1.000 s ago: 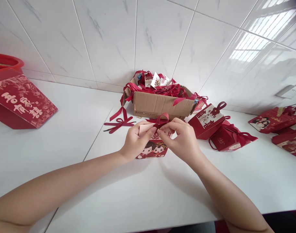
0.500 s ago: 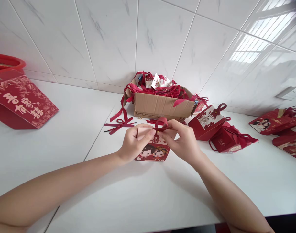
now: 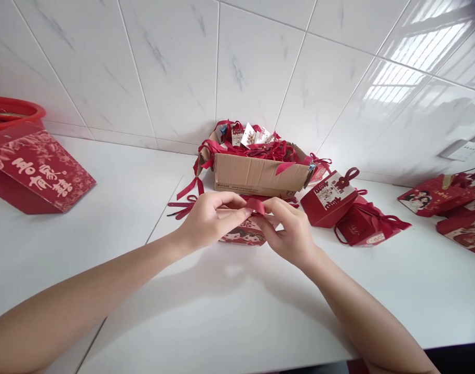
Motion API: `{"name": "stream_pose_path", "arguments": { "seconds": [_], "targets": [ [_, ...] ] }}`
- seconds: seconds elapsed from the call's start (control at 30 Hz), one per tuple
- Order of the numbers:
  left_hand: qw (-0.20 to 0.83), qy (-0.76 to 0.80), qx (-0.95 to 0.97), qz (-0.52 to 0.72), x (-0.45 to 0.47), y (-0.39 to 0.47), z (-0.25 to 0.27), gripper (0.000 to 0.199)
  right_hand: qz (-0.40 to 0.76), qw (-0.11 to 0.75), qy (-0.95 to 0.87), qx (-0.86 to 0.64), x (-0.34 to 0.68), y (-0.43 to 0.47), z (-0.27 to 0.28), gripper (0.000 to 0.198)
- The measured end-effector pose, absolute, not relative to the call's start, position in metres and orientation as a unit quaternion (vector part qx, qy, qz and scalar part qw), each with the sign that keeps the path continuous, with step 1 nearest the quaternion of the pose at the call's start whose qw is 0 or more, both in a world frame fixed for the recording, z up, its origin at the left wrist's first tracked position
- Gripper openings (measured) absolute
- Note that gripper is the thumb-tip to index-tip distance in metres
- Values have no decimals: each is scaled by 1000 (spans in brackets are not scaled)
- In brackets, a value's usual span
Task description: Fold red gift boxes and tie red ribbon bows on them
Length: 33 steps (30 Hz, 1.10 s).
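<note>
Head view shows the left hand (image 3: 206, 221) and right hand (image 3: 289, 231) pinching the ribbon (image 3: 256, 206) from both sides atop the small box (image 3: 243, 236), near of the carton (image 3: 256, 172) on the counter (image 3: 221, 322), probably to steady its upper edges.

White tabletop (image 3: 206, 332), cardboard carton (image 3: 256, 172), red boxes (image 3: 315, 210) left and right, red straps (image 3: 178, 204)

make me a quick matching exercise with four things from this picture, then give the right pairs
Things
1. cardboard box
2. small box with a cartoon
3. tiled wall
4. box with large white characters

Places or states
a. at the far left
b. white with grey streaks
c. heaped with red ribbons
d. between the left hand and the right hand

Pairs: 1-c, 2-d, 3-b, 4-a
</note>
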<state>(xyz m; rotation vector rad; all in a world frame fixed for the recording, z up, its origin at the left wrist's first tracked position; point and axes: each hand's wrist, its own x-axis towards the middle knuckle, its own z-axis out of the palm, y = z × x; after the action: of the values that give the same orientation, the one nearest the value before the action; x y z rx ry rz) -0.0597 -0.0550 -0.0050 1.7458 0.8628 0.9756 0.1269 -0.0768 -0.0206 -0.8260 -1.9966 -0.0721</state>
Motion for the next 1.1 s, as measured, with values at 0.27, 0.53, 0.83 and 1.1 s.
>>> {"name": "stream_pose_path", "arguments": {
  "seconds": [0.27, 0.53, 0.83, 1.1],
  "targets": [
    [463, 325, 709, 421, -56, -58, -8, 24, -15, 466, -818, -338, 126, -79, -21, 16],
    [430, 324, 723, 434, -56, -58, -10, 21, 1, 463, -819, -340, 125, -80, -21, 15],
    [379, 294, 774, 414, -61, -58, -1, 24, 61, 462, -821, -330, 125, -81, -23, 15],
    [350, 268, 797, 413, -63, -57, 0, 25, 36, 459, -831, -312, 124, -82, -22, 17]
  ]
}}
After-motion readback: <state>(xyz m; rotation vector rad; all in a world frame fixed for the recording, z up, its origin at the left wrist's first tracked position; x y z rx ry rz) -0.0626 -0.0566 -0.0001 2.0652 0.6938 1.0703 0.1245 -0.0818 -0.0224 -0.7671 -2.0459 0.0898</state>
